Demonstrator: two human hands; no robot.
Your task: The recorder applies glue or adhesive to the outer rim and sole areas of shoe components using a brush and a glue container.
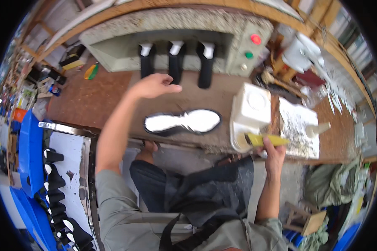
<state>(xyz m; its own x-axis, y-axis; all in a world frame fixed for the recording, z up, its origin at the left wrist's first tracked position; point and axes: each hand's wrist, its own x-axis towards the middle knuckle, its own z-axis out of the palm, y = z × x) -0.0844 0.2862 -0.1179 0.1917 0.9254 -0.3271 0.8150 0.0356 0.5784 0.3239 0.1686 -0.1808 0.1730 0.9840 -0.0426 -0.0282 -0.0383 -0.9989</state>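
My left hand (157, 85) reaches over the bench, its thumb and fingers apart and nothing between them. Just beyond it, black shoe pieces with white inner faces stick out of a grey heater box; the nearest is the middle black piece (176, 60). Closer to me lies a shoe sole (182, 121), its upper face white inside a black rim. My right hand (274, 155) is closed on a yellow brush (269, 140). The brush's dark end is over the round cup of a white dispenser (252, 104); whether it touches the cup I cannot tell.
The grey heater box (243, 35) with red and green buttons spans the back of the bench. Right of the dispenser lies a stained white sheet (299, 129). A conveyor (69, 167) stands at the left, with several black shoe pieces (54, 183) beside blue bins (30, 154).
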